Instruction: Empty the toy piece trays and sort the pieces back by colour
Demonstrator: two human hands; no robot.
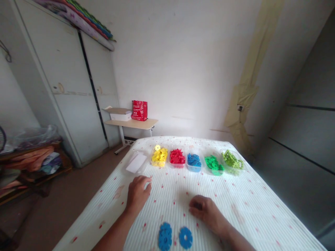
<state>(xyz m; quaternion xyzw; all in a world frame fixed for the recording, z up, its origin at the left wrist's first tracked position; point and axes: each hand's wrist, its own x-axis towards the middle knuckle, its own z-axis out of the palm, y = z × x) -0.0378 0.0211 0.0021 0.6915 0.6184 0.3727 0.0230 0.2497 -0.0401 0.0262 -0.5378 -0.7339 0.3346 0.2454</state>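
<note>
My left hand (139, 191) hovers over or rests on the cloth, its thumb and forefinger apart and nothing seen between them. To the right is my right hand (205, 211), loosely curled with a gap between thumb and fingers; I see nothing in it. Near the front edge lie blue notched discs: an overlapping group (165, 237) on the left and a single blue disc (185, 237) beside it. Neither hand touches them. Clear tubs farther back hold yellow pieces (159, 156), red pieces (177, 157), blue pieces (194, 160), green pieces (214, 163) and light green pieces (231, 160).
A clear tray with white cards (136, 162) sits at the back left of the white spotted tablecloth (167, 184). Behind the table, a small desk (146, 123) carries a red bag (139, 111) and a white box (120, 115). A grey cabinet (70, 90) stands left.
</note>
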